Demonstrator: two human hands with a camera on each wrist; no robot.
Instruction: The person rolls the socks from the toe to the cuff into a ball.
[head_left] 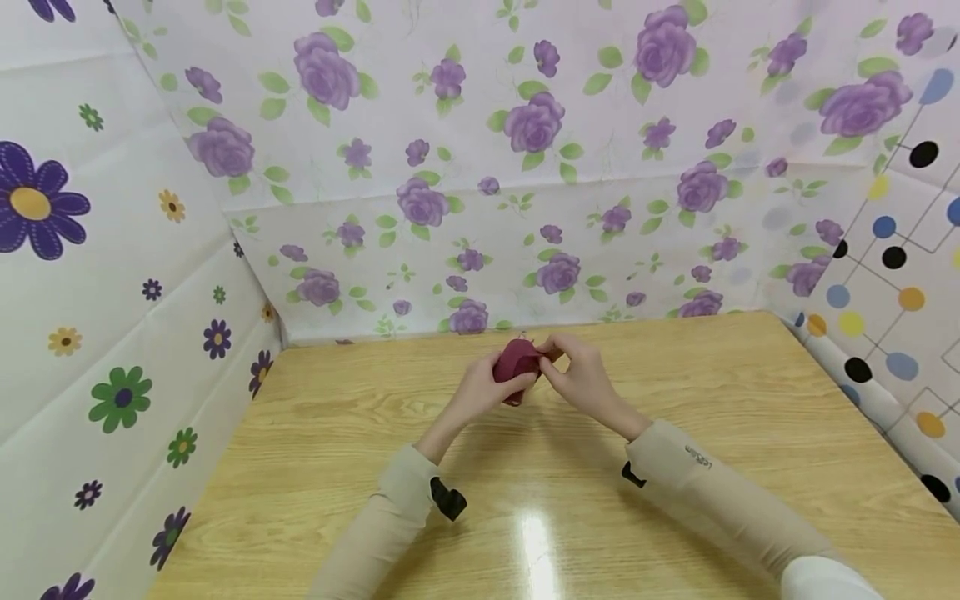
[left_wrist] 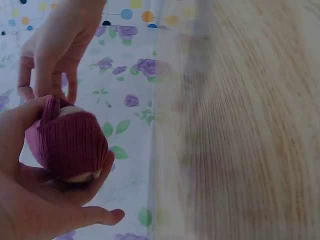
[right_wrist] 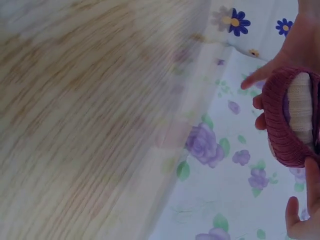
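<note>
A maroon ribbed-knit sock bundle, rolled into a ball, is held above the far part of the table. My left hand cups it from the left, thumb across its near side. At its right side the fingertips of my right hand pinch the maroon edge. In the left wrist view the sock bundle lies in the palm, with a little cream cloth at its top and bottom. The right wrist view shows cream ribbed knit inside the maroon layer; part of the bundle is cut off by the frame.
Beneath both arms spreads a wooden table. A floral cloth hangs behind its far edge, and patterned cloths rise at the left and right. Black wrist devices are strapped over both beige sleeves.
</note>
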